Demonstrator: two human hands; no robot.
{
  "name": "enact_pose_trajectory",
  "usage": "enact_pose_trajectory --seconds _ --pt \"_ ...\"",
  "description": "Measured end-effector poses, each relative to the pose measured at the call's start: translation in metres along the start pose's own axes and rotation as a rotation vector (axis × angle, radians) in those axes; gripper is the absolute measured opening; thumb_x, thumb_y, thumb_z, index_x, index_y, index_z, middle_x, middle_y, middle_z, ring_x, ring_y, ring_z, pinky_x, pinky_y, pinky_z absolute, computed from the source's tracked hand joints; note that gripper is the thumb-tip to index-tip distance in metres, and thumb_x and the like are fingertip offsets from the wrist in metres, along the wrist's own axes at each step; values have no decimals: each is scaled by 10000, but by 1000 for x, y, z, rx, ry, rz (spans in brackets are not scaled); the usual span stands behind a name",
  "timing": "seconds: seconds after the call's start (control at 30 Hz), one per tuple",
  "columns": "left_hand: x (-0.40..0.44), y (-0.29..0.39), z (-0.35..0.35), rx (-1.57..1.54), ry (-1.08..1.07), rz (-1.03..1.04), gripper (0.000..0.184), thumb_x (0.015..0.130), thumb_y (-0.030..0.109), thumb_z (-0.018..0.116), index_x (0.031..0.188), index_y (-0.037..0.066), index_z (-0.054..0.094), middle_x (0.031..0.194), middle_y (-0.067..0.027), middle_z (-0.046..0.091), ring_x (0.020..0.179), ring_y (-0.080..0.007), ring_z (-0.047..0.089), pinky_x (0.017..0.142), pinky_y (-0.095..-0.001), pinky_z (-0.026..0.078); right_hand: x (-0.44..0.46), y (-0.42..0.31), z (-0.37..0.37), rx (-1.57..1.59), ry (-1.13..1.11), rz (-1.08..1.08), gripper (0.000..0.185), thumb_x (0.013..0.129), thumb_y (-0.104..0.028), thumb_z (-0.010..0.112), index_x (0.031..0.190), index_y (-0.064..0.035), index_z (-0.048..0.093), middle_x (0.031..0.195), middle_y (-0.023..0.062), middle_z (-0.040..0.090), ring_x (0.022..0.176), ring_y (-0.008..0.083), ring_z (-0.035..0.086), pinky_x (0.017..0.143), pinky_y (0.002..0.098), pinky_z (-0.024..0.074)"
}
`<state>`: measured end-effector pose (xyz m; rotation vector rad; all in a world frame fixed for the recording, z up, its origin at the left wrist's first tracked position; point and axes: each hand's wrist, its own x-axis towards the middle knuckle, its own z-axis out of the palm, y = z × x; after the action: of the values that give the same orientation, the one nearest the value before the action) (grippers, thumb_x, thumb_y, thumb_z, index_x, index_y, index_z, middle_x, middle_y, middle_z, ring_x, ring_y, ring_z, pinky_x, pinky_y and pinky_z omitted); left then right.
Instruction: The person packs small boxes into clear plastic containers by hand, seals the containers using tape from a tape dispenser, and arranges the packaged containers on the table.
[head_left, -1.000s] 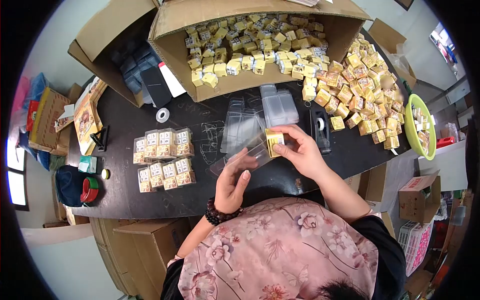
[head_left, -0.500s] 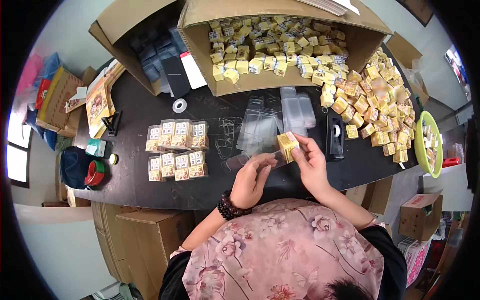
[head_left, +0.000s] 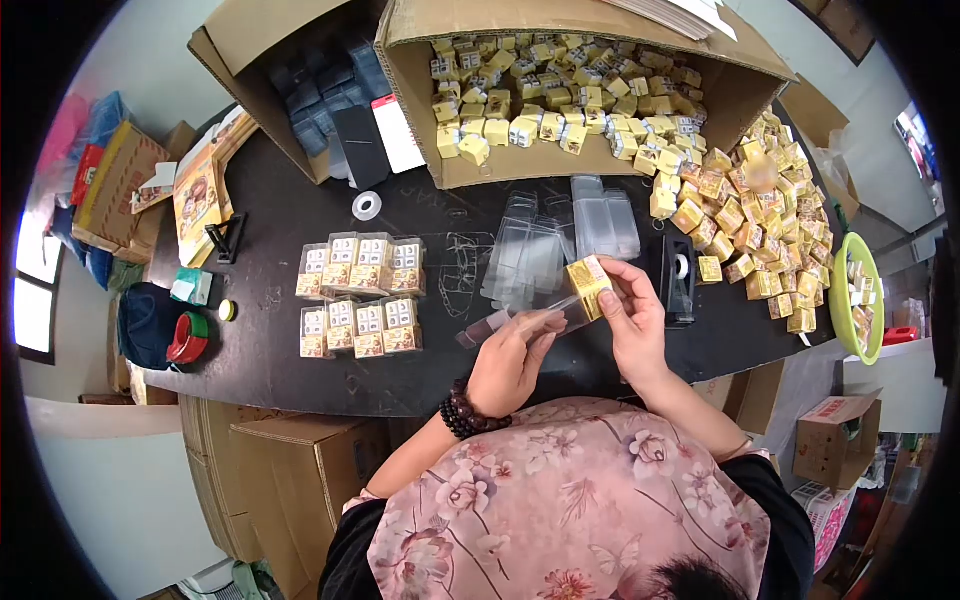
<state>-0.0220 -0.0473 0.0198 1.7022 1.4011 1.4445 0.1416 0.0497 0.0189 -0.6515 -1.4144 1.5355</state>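
Observation:
My right hand (head_left: 639,328) pinches a small yellow printed box (head_left: 589,284) between thumb and fingers. Closed around a clear plastic box sleeve (head_left: 484,328) is my left hand (head_left: 508,368); the sleeve's far end meets the yellow box. Whether the box sits inside the sleeve or only at its mouth, I cannot tell. Just beyond my hands lie flattened clear plastic sleeves (head_left: 528,250) and another stack of them (head_left: 606,222). To the left, packed clear boxes (head_left: 360,330) with small calendar-like blocks stand in two rows.
A big carton (head_left: 410,110) full of small yellow boxes lies open at the back, with a heap of yellow boxes (head_left: 765,215) spilling rightward. A black tape dispenser (head_left: 680,285) stands right of my hands. Also present are a tape roll (head_left: 367,206) and a green basket (head_left: 846,300).
The view has shifted slightly, so the table things appear a little further right. Both hands keep their grip, and the yellow box and sleeve have barely moved.

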Motion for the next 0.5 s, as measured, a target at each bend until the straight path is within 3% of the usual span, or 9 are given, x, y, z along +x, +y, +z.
enact_pose_trajectory --seconds 0.23,0.43,0.5 --pt "0 -1 -5 70 -9 10 211 942 -19 529 1149 -12 569 1025 -150 668 941 -277 659 812 -334 525 0 6 8 143 14 53 353 983 -49 534 1319 28 461 1280 98 559 1186 152 534 1023 284 405" --pt "2 0 -12 143 -33 7 261 916 4 576 1176 -1 557 1038 -163 664 941 -313 655 817 -371 520 5 7 1 -85 -47 -19 383 993 -67 524 1360 4 443 1284 93 553 1204 152 521 1038 280 386" --pt "2 0 -12 103 -34 -24 288 902 12 603 1185 -2 552 1046 -153 672 957 -305 658 823 -370 520 9 -4 3 49 -115 104 400 989 -62 527 1373 -2 432 1292 95 549 1219 155 512 1040 283 384"
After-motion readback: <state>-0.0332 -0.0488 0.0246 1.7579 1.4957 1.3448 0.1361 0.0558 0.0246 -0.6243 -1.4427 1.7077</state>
